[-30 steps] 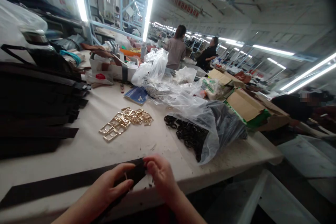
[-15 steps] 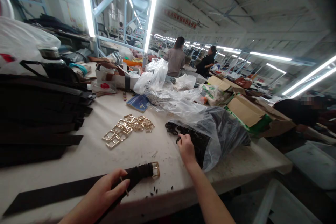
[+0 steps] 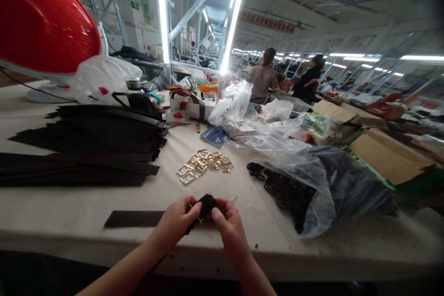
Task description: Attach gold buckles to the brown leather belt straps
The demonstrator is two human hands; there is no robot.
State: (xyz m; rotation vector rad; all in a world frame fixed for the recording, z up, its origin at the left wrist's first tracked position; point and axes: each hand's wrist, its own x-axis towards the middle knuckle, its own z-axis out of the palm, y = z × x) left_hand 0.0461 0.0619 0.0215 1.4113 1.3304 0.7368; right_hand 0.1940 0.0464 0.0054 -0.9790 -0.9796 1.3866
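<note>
In front of me my left hand [image 3: 182, 217] is closed round a black belt strap [image 3: 207, 205]. A thin gold-coloured metal piece shows at its fingertips. My right hand [image 3: 227, 224] pinches the other side of the strap's folded end, close against the left. Whether a small black loop is also in the right fingers I cannot make out. Another black strap [image 3: 135, 218] lies flat on the table, its right end hidden behind my left hand. Beyond my hands sits a heap of gold buckles [image 3: 204, 164]. Small black loops [image 3: 287, 189] spill from a clear plastic bag [image 3: 321, 208] on the right.
Stacked black straps [image 3: 104, 134] cover the table's left side, with a red round object [image 3: 45, 18] above. A blue booklet [image 3: 214, 136], plastic bags and cardboard boxes [image 3: 388, 152] stand further back. Two people [image 3: 263, 76] are beyond the table.
My right hand has left the black loops and come over to the strap in my left hand. The strap's end is now held between both hands. My view has swung left.
</note>
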